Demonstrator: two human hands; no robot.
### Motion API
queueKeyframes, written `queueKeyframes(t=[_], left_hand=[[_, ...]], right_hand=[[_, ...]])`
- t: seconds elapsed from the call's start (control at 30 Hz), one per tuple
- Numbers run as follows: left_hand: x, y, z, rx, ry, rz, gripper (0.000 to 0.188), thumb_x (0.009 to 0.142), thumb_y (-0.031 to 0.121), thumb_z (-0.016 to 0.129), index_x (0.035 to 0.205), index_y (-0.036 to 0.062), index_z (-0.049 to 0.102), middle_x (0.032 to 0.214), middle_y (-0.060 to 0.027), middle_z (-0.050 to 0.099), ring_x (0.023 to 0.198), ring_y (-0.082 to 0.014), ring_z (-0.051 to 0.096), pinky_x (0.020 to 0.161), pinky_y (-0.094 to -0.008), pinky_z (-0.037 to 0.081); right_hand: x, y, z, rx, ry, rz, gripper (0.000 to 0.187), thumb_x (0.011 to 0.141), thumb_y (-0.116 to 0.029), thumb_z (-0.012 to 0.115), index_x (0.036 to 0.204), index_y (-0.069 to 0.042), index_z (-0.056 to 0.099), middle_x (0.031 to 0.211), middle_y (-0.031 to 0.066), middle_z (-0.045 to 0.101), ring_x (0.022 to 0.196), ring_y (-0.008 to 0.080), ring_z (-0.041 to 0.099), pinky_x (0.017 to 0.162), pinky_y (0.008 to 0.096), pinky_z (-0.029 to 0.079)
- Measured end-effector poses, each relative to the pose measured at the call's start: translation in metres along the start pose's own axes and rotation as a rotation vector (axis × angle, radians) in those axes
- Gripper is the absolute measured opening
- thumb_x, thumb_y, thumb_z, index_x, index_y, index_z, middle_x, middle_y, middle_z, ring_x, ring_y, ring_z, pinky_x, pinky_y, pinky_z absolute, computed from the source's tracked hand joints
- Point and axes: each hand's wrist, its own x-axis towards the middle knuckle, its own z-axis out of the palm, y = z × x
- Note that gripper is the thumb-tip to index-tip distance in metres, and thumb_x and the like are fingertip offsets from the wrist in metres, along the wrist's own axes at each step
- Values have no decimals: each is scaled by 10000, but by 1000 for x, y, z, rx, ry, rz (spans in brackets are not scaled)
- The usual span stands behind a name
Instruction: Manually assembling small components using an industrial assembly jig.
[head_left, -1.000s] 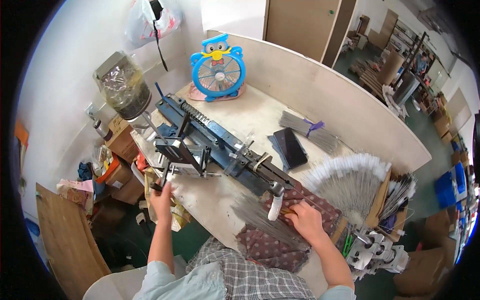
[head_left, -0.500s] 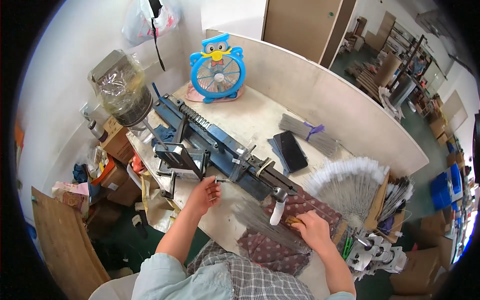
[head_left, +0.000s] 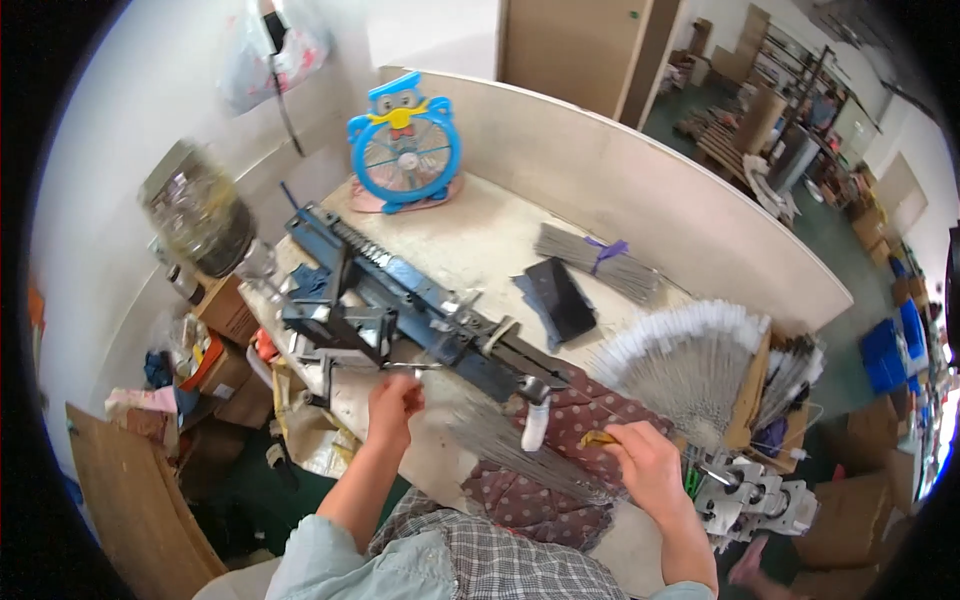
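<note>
My left hand is just below the end of a small metal rod on the blue bench machine. Its fingers are curled; what they hold, if anything, is blurred. My right hand pinches a small yellowish piece above a polka-dot cloth. Between my hands, a bundle of thin metal wires lies loose, partly on the cloth. The machine's lever with a white-wrapped grip stands between my hands, touched by neither.
A fanned stack of white-tipped wires is at the right, beside a metal clamp-like device. Farther back lie a phone, a tied wire bundle and a blue fan. A plastic-wrapped motor stands at left.
The view has shifted, moving the scene leftward. My left hand has dropped slightly away from the metal rod. My right hand keeps the yellowish piece. Part of another person's limb appears at lower right.
</note>
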Motion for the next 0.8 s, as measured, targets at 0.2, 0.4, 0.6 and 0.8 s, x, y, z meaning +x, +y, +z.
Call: queueKeyframes(t=[0.2, 0.4, 0.6, 0.8], left_hand=[[-99, -19, 104, 96, -586, -112, 141, 863, 139, 610, 847, 1, 637, 770, -73, 635, 677, -133, 585, 617, -273, 470], [-105, -45, 162, 138, -722, -76, 154, 903, 155, 581, 905, 15, 645, 803, -45, 642, 664, -86, 544, 623, -235, 447], [-108, -60, 170, 237, -777, 10, 163, 904, 154, 585, 923, 4, 647, 806, -36, 644, 666, -75, 540, 621, -232, 441], [-106, -50, 162, 163, -673, -20, 165, 902, 153, 582, 930, -1, 632, 782, -38, 633, 648, -82, 533, 605, -227, 427]], right_hand=[[11, 28, -11, 20, 104, 100, 189, 777, -101, 652, 955, -36, 653, 847, 111, 651, 783, 295, 617, 688, 364, 487], [1, 37, -20, 209, 63, 205, 203, 786, -94, 663, 970, -7, 659, 831, 110, 651, 721, 223, 616, 648, 301, 469], [-14, 52, -21, 528, 51, 342, 202, 805, -127, 659, 984, -34, 661, 852, 107, 649, 739, 255, 602, 680, 320, 475], [-6, 40, -32, 174, -17, 8, 185, 765, -114, 676, 937, -51, 656, 823, 74, 631, 760, 242, 584, 678, 313, 475]])
